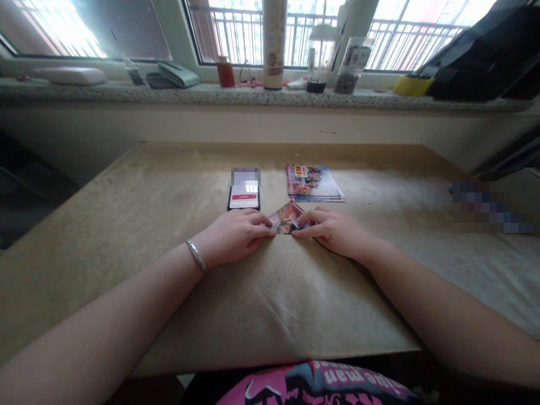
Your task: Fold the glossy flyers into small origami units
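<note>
Paper (284,216): in the head view, lying at the clock's centre, showing a glossy, colourful print; its sides are slanting up to a peak at 12 o'clock, its near edge running straight.
Left hand (237,233): resting at 9 o'clock, fingers bending close together, thumb and fingertips pinching the paper's left corner.
Right hand (337,230): resting at 3 o'clock, fingers curling, thumb and forefinger closing over the right corner with only a small gap showing.
Bangle (196,255): circling the left wrist at 8 o'clock, smooth, silvery metal.
Phone (244,197): lying flat at 10 o'clock, a dark-edged rectangle; its lit screen is showing a red bar.
Stack (316,183): sitting just beyond the paper at 1 o'clock, flat glossy sheets, their near edges spreading slightly; the top one is bearing a yellow label.
Table (274,304): spreading beneath, tan and leathery-looking, a faint crease running toward 6 o'clock.
Sill (242,97): stretching across 12 o'clock, speckled and stone-like, carrying a tall pale cylinder (274,50) and, at 11 o'clock, a small red bottle (225,74).
</note>
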Demonstrator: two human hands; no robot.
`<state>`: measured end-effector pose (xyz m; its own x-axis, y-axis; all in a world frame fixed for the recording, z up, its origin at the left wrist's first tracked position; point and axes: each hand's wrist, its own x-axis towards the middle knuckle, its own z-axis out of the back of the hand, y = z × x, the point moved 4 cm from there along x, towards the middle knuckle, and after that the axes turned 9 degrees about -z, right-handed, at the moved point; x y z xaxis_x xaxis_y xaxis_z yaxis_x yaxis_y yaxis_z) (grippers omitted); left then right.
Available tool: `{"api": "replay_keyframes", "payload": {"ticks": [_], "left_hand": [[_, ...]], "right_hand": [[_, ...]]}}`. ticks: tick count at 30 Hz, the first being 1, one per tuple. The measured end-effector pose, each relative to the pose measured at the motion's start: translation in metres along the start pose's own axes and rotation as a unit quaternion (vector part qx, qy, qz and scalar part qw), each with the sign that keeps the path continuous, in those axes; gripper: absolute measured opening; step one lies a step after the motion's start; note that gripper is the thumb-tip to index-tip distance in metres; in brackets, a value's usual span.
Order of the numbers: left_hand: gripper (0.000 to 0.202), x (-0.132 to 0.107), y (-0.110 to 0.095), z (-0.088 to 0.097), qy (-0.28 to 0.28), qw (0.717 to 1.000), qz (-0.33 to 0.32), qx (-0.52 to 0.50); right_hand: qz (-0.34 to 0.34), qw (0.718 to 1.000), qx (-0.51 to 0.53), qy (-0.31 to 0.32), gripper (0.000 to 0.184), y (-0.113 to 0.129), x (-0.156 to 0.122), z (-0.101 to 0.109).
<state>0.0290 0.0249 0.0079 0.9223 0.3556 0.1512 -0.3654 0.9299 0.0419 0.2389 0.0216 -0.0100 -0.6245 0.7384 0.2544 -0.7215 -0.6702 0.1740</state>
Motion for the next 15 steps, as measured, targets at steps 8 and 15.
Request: {"api": "replay_keyframes", "payload": {"ticks": [8, 15], "left_hand": [[0.028, -0.014, 0.014, 0.010, 0.053, 0.998, 0.031, -0.015], [0.027, -0.020, 0.022, 0.015, 0.077, 0.995, 0.048, -0.046]], "right_hand": [[-0.027, 0.997, 0.049, 0.044, 0.029, -0.015, -0.011, 0.017], [-0.052, 0.991, 0.093, 0.085, 0.020, -0.028, -0.018, 0.024]]}}
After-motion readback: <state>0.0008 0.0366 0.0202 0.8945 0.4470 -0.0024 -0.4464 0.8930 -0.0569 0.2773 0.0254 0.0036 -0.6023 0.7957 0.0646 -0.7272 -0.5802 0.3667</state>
